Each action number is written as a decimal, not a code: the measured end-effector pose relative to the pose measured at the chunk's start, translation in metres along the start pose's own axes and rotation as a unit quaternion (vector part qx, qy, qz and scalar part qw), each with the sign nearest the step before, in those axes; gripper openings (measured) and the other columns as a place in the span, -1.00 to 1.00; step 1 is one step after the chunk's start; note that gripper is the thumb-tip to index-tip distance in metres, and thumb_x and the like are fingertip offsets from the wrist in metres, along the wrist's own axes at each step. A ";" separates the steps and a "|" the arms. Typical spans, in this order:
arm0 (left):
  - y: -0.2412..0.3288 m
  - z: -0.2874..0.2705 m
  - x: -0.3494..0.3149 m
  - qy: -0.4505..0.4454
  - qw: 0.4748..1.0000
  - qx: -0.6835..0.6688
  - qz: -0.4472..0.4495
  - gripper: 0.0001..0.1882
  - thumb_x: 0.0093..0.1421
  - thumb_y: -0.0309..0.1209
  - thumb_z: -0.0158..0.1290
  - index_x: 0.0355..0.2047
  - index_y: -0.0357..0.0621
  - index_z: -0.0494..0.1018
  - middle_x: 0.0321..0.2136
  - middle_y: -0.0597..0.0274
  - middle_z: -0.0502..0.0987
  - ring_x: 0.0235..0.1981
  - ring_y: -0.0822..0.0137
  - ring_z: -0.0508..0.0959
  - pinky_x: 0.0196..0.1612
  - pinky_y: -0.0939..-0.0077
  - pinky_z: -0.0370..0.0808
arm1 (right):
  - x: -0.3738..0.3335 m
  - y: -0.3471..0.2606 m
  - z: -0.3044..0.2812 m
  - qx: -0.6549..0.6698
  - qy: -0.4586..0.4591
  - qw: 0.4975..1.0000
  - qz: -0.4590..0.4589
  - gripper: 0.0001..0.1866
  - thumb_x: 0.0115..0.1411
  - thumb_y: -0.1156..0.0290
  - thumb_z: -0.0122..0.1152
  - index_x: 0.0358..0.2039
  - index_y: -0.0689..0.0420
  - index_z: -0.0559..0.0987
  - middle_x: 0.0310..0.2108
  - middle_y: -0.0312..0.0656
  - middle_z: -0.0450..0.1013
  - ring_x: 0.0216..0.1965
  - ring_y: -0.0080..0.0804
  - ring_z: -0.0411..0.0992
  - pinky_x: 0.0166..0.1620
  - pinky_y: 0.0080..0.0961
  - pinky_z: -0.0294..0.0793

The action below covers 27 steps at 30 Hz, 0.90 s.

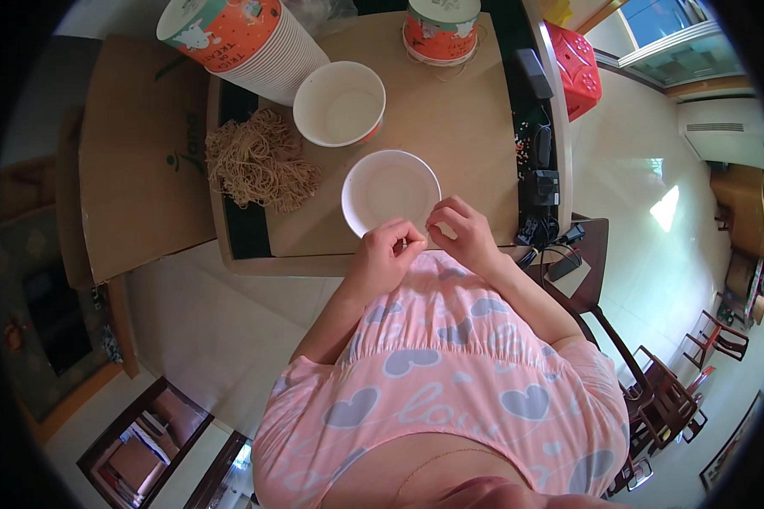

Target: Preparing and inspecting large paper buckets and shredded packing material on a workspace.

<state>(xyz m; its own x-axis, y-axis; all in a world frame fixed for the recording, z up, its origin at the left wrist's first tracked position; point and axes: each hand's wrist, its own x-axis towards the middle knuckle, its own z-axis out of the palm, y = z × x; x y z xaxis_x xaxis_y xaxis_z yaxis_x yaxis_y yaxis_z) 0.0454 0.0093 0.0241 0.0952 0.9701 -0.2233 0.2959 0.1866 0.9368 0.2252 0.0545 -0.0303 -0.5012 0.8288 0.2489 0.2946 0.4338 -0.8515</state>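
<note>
Both my left hand and my right hand are closed in a pinch, fingertips close together at the table's near edge. Whatever they pinch is too small to make out. Just beyond my hands stands a white paper cup, upright and open at the top. A second paper cup, its inside white, sits behind it to the left. Left of the cups lies a tangled heap of thin tan strings. A long nested stack of orange-printed paper cups leans at the far left.
At the far edge stands an orange and green paper tub with string around its base. Black power adapters and cables line the table's right side. A big cardboard box is on the left, a red plastic stool beyond the right edge.
</note>
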 end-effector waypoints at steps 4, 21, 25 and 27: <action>0.021 -0.005 -0.006 -0.068 0.995 -0.061 -0.026 -0.92 0.08 -0.56 0.10 -0.48 -0.31 0.42 -0.57 0.30 0.38 -0.59 0.56 0.34 -0.51 0.63 0.29 | -0.011 0.019 0.003 -0.010 0.000 0.999 0.051 -0.86 -0.03 0.54 0.25 -0.41 0.13 0.50 -0.36 -0.17 0.41 -0.37 -0.15 0.45 -0.34 -0.37 0.47; 0.037 0.012 -0.002 -0.140 0.947 -0.289 -0.034 -0.91 0.16 -0.58 0.08 -0.31 -0.29 0.53 -0.48 0.30 0.56 -0.50 0.61 0.45 -0.44 0.76 0.34 | 0.000 0.015 0.016 0.000 0.035 0.961 0.276 -0.50 0.06 0.34 0.23 0.01 0.09 0.31 -0.29 -0.07 0.41 -0.47 -0.20 0.46 -0.39 -0.33 0.47; 0.031 -0.032 -0.001 -0.035 0.911 -0.409 -0.048 -0.91 0.21 -0.54 0.02 -0.34 -0.31 0.50 -0.50 0.21 0.53 -0.68 0.66 0.29 -0.63 0.78 0.20 | 0.022 0.029 -0.010 -0.079 0.037 0.971 0.223 -0.77 0.09 0.45 0.16 -0.21 0.12 0.44 -0.37 -0.12 0.46 -0.46 -0.23 0.46 -0.39 -0.35 0.46; 0.032 -0.046 -0.002 0.001 0.898 -0.440 0.009 -0.89 0.23 -0.51 0.01 -0.32 -0.31 0.48 -0.51 0.22 0.51 -0.74 0.68 0.16 -0.69 0.78 0.07 | 0.039 0.033 -0.022 -0.124 -0.004 0.985 0.118 -0.85 0.09 0.44 0.15 -0.30 0.13 0.48 -0.40 -0.12 0.47 -0.42 -0.19 0.45 -0.33 -0.33 0.46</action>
<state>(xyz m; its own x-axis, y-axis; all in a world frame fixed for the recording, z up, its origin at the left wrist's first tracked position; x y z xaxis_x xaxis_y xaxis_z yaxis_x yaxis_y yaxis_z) 0.0105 0.0204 0.0672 0.0896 0.9742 -0.2070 -0.5721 0.2204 0.7900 0.2329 0.1092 -0.0390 -0.4009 0.9146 0.0526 0.5929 0.3028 -0.7462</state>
